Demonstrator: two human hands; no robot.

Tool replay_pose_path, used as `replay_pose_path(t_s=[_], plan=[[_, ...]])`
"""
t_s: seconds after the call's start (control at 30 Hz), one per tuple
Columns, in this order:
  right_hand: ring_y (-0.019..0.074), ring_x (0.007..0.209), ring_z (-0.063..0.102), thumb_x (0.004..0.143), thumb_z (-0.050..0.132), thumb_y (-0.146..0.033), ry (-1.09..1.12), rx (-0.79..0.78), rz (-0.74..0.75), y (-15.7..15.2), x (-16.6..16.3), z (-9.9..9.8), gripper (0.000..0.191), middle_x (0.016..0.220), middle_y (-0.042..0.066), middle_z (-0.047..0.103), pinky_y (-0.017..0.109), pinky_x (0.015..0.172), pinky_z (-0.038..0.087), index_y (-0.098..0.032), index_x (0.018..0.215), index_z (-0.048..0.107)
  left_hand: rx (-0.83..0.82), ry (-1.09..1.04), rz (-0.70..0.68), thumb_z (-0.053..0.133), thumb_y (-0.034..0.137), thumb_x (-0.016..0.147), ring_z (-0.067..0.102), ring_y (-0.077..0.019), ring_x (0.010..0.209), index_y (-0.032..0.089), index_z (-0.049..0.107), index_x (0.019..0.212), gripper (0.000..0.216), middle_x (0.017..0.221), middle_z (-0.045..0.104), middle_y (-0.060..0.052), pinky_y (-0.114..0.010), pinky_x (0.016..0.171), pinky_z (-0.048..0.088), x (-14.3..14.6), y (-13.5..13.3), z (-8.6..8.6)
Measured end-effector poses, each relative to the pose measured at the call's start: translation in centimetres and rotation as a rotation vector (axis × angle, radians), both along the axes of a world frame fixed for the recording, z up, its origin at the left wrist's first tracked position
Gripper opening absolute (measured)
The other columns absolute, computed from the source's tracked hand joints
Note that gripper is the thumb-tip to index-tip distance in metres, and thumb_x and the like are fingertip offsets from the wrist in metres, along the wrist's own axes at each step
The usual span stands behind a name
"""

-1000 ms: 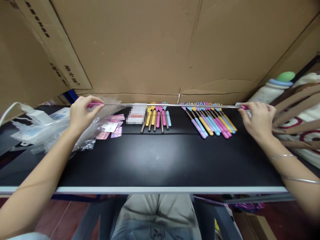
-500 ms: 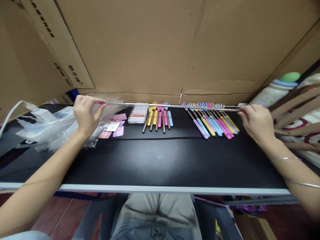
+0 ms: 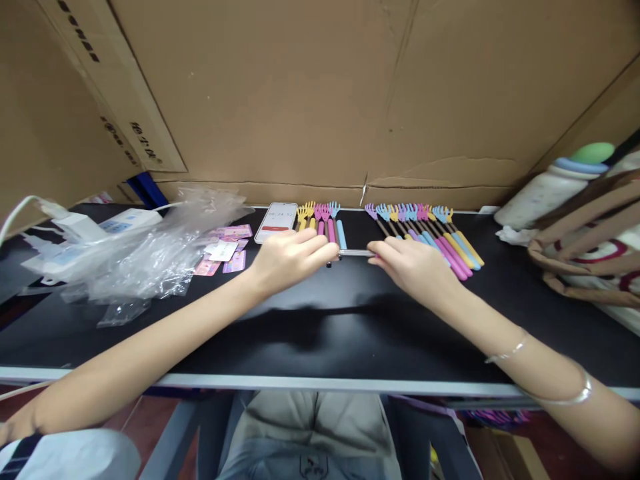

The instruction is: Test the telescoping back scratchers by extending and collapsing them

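Over the middle of the table, my left hand (image 3: pixel 295 260) and my right hand (image 3: pixel 413 263) are both closed on a telescopic back scratcher (image 3: pixel 356 253). Only a short stretch of its metal rod shows between my fists; the ends are hidden in my fingers. Behind my left hand lies a small group of back scratchers (image 3: pixel 331 230) with yellow, pink and blue hand-shaped heads, partly covered by that hand. A longer row of back scratchers (image 3: pixel 457 250) with purple, blue, yellow and pink grips lies beyond my right hand, which hides part of it.
A phone (image 3: pixel 276 222) lies left of the small group, near printed cards (image 3: pixel 235 260). Crumpled clear plastic bags (image 3: pixel 150 260) and a white power strip (image 3: pixel 127 220) fill the left side. On the right are a bottle (image 3: pixel 545 190) and a bag (image 3: pixel 590 247). Cardboard (image 3: pixel 300 100) walls the back.
My hands have come inward from far apart to near each other, and the long extended rod between them has become short. Both hands are also lower and nearer to me.
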State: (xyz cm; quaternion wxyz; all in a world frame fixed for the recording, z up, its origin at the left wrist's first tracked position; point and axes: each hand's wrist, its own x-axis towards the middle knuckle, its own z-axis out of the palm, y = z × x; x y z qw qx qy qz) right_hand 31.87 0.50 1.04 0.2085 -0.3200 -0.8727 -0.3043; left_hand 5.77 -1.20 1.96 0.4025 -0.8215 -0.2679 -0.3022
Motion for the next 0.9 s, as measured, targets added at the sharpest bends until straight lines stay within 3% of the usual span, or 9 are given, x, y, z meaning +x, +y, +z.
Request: replay_pose_path(t_s=[0.13,0.27,0.57,0.7,0.8,0.9], plan=[[0.0108,0.056,0.049,0.099,0.029,-0.036,-0.032,-0.048,-0.007,-0.6,-1.3,0.2,0.039,0.071,0.003,0.06,0.026,0.051,0.023,-0.016,0.089,0.061,-0.083,-0.048,-0.018,0.045,0.029,0.097,0.052,-0.0102,0.058,0.017,0.057,0.071,0.03,0.06,0.059,0.002,-0.024,0.051,0.03,1.1,-0.2,-0.3],[0.0093,0.054,0.049,0.099,0.029,-0.037,-0.063,-0.045,-0.052,-0.9,-1.2,0.8,0.04,0.074,0.003,0.063,0.026,0.049,0.021,-0.018,0.092,0.063,-0.166,-0.086,-0.004,0.046,0.033,0.097,0.058,-0.0101,0.064,0.019,0.061,0.082,0.026,0.069,0.065,0.002,-0.024,0.051,0.03,0.3,0.1,-0.8],[0.0085,0.055,0.052,0.097,0.033,-0.035,-0.08,0.0,-0.066,-1.2,-0.8,1.7,0.035,0.076,0.0,0.068,0.025,0.051,0.019,-0.02,0.094,0.065,-0.075,0.081,0.056,0.046,0.039,0.095,0.061,-0.0109,0.06,0.023,0.065,0.086,0.027,0.068,0.067,0.003,-0.026,0.05,0.028,-2.1,0.3,0.8],[0.0122,0.062,0.054,0.094,0.039,-0.039,-0.082,0.03,-0.247,0.6,4.6,2.1,0.034,0.082,0.004,0.07,0.026,0.053,0.021,-0.019,0.096,0.066,-0.049,0.104,0.22,0.044,0.04,0.095,0.059,-0.0115,0.064,0.023,0.065,0.084,0.029,0.071,0.068,0.002,-0.025,0.053,0.029,-7.2,1.2,1.6],[0.0151,0.068,0.055,0.092,0.045,-0.039,-0.104,-0.039,-0.505,2.3,10.8,2.4,0.033,0.09,0.011,0.069,0.028,0.056,0.024,-0.015,0.102,0.066,0.001,0.077,0.425,0.045,0.039,0.095,0.056,-0.0118,0.067,0.023,0.064,0.085,0.027,0.073,0.067,0.002,-0.024,0.053,0.028,-12.6,1.7,1.6],[0.0164,0.079,0.055,0.092,0.047,-0.033,-0.138,-0.117,-0.615,3.4,15.9,2.5,0.033,0.099,0.016,0.066,0.029,0.065,0.03,-0.009,0.107,0.064,-0.046,0.091,0.558,0.041,0.036,0.096,0.051,-0.0127,0.069,0.023,0.063,0.087,0.027,0.071,0.065,0.003,-0.024,0.053,0.025,-16.5,1.8,1.1]])
